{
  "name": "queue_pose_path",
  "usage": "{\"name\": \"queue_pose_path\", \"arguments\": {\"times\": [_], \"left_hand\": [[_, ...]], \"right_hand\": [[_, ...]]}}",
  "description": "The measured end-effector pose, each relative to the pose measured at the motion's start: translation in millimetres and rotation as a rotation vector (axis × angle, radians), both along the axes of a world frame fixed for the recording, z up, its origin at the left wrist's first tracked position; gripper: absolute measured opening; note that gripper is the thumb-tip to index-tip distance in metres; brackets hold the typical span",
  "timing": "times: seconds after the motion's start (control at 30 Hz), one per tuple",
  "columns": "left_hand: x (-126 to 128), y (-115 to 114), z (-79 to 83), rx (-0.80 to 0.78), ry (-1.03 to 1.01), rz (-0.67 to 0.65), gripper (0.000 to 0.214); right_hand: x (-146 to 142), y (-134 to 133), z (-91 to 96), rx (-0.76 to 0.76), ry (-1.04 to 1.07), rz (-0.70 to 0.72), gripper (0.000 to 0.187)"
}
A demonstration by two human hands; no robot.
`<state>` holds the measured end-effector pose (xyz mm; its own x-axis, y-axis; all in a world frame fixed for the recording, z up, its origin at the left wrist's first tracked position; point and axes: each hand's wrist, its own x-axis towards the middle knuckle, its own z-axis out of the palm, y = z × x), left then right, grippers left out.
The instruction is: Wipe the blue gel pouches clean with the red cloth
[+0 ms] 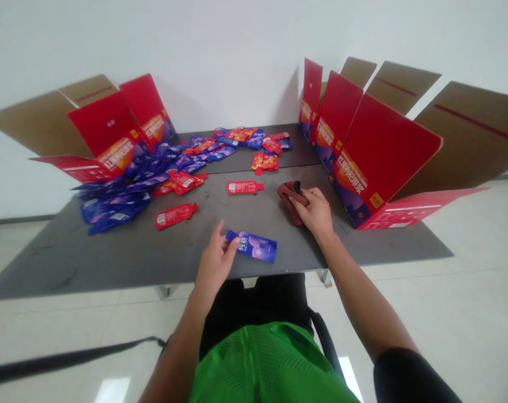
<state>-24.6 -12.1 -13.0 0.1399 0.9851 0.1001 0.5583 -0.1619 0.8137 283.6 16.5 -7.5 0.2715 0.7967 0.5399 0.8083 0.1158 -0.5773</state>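
At the near edge of the dark grey tabletop (111, 266), seen from my head camera, my left hand (215, 264) reaches a glossy purple foil sachet (254, 246) lying flat just in front of me. My fingertips (232, 244) are at its near end, but I cannot tell whether they pinch it or only touch it. My right hand (315, 211) is closed over a crumpled dark red cloth (289, 202), its fingers curled on the fabric, near the right-hand carton.

That open red cardboard carton (382, 148) stands on the right with its brown-lined flaps spread, and a second open red cardboard carton (111, 126) stands at the far left. I cannot see into either one. A dense heap of purple foil sachets (119, 187) lies against the left carton, and a mixed scatter of red and purple sachets (237, 143) spreads across the far side of the table.

Nearer me, two flat red foil sachets (245, 187) (176, 215) lie apart from the heap. Much of the loose stock remains out on the table, unsorted by colour in the far scatter.
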Motion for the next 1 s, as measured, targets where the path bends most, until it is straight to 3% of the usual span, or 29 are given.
{"name": "queue_pose_path", "arguments": {"times": [0.13,0.23,0.5,0.77,1.0], "left_hand": [[-8.9,-28.0,-1.6,0.332,0.19,-0.123,0.056],[-10.2,-48.8,-2.8,0.455,0.305,-0.273,0.047],[31.0,-70.9,0.7,0.467,0.539,-0.4,0.058],[17.7,-63.9,10.2,0.45,0.492,-0.399,0.035],[45.2,-64.0,3.9,0.473,0.493,-0.363,0.052]], "right_hand": [[0.2,0.0,0.6,-0.032,-0.002,0.0,0.036],[0.5,0.4,0.9,-0.043,-0.01,0.006,0.036],[-0.2,0.2,2.0,-0.069,-0.041,0.006,0.037],[-0.3,0.7,-0.2,-0.07,-0.043,0.016,0.037],[-0.2,1.7,-0.8,-0.086,-0.079,0.024,0.036]]}}
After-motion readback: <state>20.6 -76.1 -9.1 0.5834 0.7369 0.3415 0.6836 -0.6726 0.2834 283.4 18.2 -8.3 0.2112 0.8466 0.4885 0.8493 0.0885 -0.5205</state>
